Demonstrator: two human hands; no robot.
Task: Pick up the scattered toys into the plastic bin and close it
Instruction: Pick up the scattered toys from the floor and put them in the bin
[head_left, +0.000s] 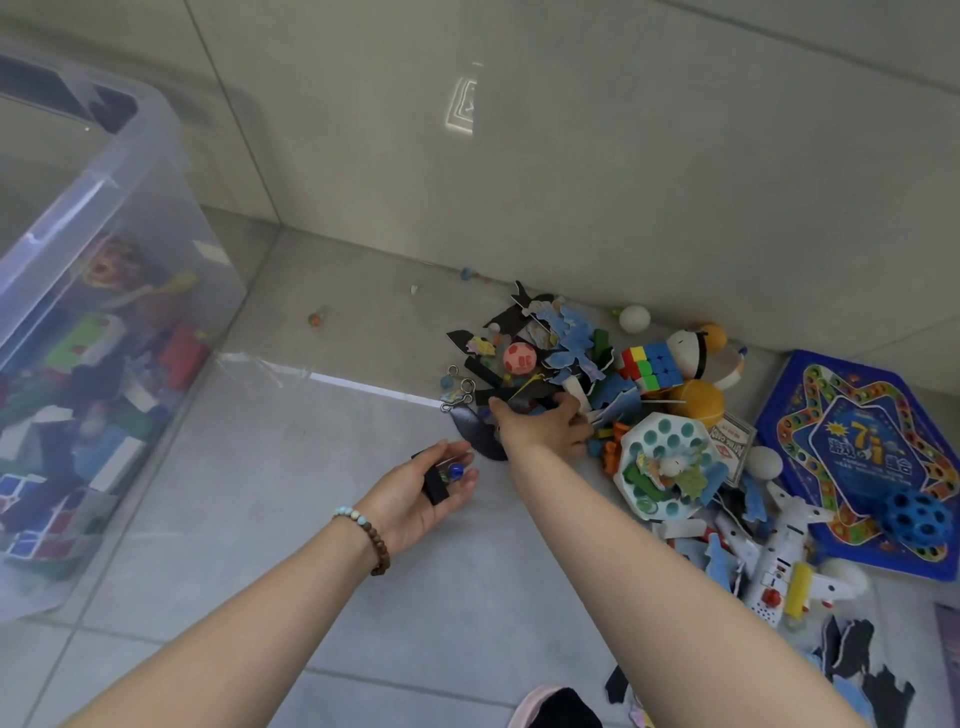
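A clear plastic bin (150, 171) stands at the left, holding several toys, with no lid on it. A heap of scattered toys (561, 353) lies on the floor against the wall. My left hand (426, 488) is palm up and cups a black block and a blue marble (456, 470). My right hand (540, 423) reaches into the near edge of the heap, its fingers curled over dark flat pieces; what it grips is hidden. In the heap are a pink ball (519, 357), a colour cube (649, 366) and blue puzzle pieces.
A blue game board (857, 452) with a blue holed ball (917, 517) lies at the right. A white toy plane (779, 551), a white-green peg tray (667, 467), orange and white balls and metal rings (460, 392) lie around. Loose marbles (316, 317) sit near the wall.
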